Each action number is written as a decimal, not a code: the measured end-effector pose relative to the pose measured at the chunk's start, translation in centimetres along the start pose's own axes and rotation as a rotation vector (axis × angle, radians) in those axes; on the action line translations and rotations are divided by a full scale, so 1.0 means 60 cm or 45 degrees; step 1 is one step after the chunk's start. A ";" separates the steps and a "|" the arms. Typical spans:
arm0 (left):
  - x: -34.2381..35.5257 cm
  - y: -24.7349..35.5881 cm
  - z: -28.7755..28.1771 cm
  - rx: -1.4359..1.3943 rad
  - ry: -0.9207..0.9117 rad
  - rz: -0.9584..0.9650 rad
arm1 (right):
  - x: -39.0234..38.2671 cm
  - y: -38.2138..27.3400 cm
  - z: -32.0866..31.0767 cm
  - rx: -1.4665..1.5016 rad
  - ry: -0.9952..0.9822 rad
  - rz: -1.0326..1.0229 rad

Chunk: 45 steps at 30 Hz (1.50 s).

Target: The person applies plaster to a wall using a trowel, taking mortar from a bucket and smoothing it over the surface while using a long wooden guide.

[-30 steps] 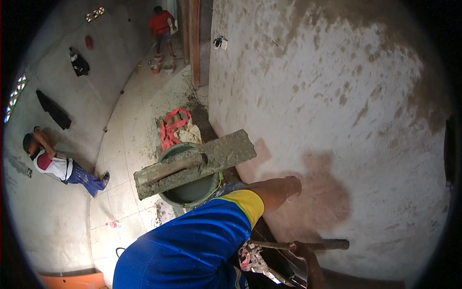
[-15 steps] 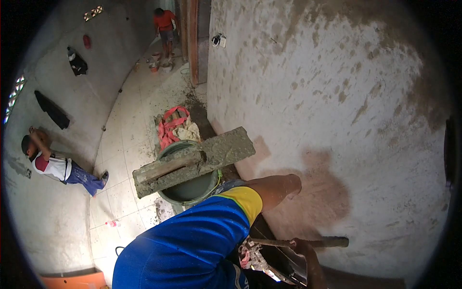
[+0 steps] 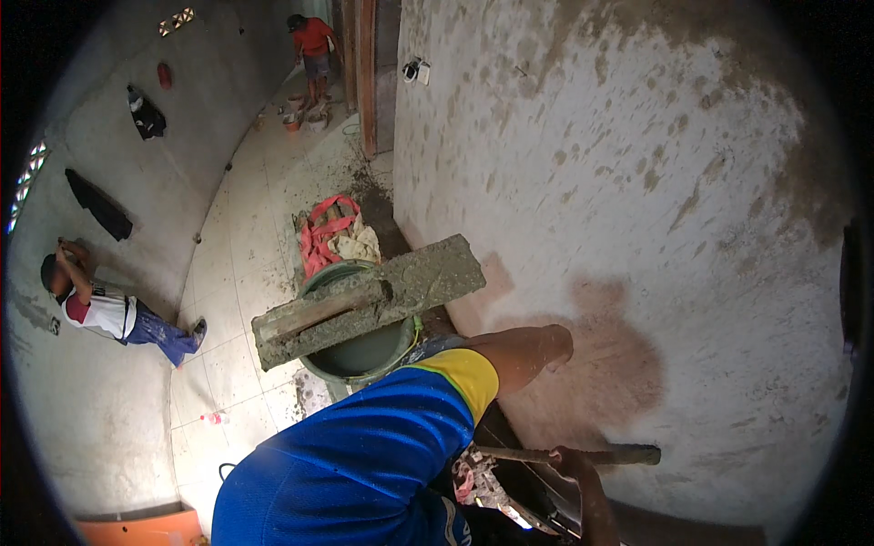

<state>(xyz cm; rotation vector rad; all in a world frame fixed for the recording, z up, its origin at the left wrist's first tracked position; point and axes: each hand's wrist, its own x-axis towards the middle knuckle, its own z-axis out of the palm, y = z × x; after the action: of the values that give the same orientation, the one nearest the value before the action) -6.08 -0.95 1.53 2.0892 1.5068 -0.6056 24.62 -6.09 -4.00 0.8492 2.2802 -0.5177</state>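
My left arm reaches across in a blue sleeve [image 3: 355, 455] with a yellow cuff. At its end my left hand [image 3: 557, 346] is against or close to the plastered wall [image 3: 692, 273], and its fingers do not show clearly. Lower down, my right hand [image 3: 572, 464] is wrapped round a long narrow tool [image 3: 624, 455] caked with mortar. The tool is seen nearly edge-on, and its far end is at the wall. A long mortar-covered plastering float [image 3: 428, 278] with a wooden handle lies across a round bucket [image 3: 364, 355] holding grey liquid.
Behind the bucket lies a red and cream cloth bundle [image 3: 323, 241]. Left, a co-worker [image 3: 109, 314] faces the opposite wall; another in red [image 3: 314, 41] stands far back near small pots [image 3: 291, 121]. An orange container [image 3: 137, 530] sits lower left. Mortar crumbs dot the tiles [image 3: 223, 364].
The view has shifted very slightly. My arms, the tool in my right hand and the float on the bucket keep practically the same places.
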 end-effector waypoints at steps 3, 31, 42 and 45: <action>-0.012 0.008 -0.019 0.030 0.006 0.041 | 0.008 0.023 0.021 0.071 -0.008 0.007; -0.001 0.011 -0.020 0.026 -0.094 0.046 | -0.005 0.014 0.013 0.130 0.020 -0.021; 0.019 0.009 -0.013 -0.007 -0.098 -0.006 | -0.005 0.004 0.006 0.072 0.005 0.017; 0.020 0.006 -0.011 -0.009 -0.098 -0.009 | -0.004 0.000 0.004 0.076 -0.024 0.057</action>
<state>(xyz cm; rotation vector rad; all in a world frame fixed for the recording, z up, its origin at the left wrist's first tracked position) -5.31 0.27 1.38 2.0322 1.4723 -0.6743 24.85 -6.31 -4.01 0.9182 2.2331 -0.5736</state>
